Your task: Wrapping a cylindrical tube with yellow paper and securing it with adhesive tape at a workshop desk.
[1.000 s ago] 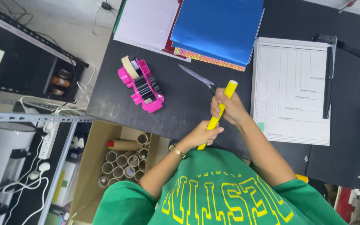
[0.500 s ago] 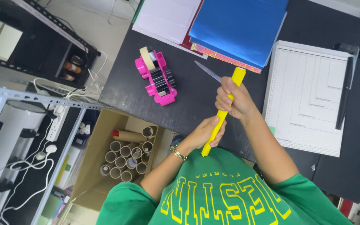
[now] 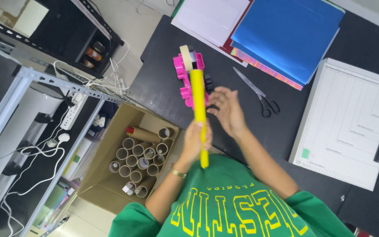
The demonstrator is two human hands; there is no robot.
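Note:
My left hand [image 3: 196, 141], with a thin bracelet at the wrist, is closed around the lower part of a long yellow rolled tube [image 3: 198, 101]. The tube stands nearly upright in the view, its far end over a pink tape dispenser [image 3: 183, 75] on the black table [image 3: 159, 87]. My right hand [image 3: 227, 109] is just right of the tube with its fingers spread; it holds nothing, and I cannot tell whether the fingertips touch the tube. A green shirt with yellow letters fills the bottom of the view.
Scissors [image 3: 259, 94] lie right of my hands. Blue and white sheets [image 3: 286, 35] are stacked at the far side. A white paper trimmer [image 3: 352, 123] lies at right. Below the table's left edge stands a cardboard box [image 3: 110, 153] of several brown tubes; shelves and cables are further left.
The yellow tube swung left from a rightward tilt to nearly upright, over the pink dispenser. My right hand let go of its upper part and opened. My left hand kept its grip.

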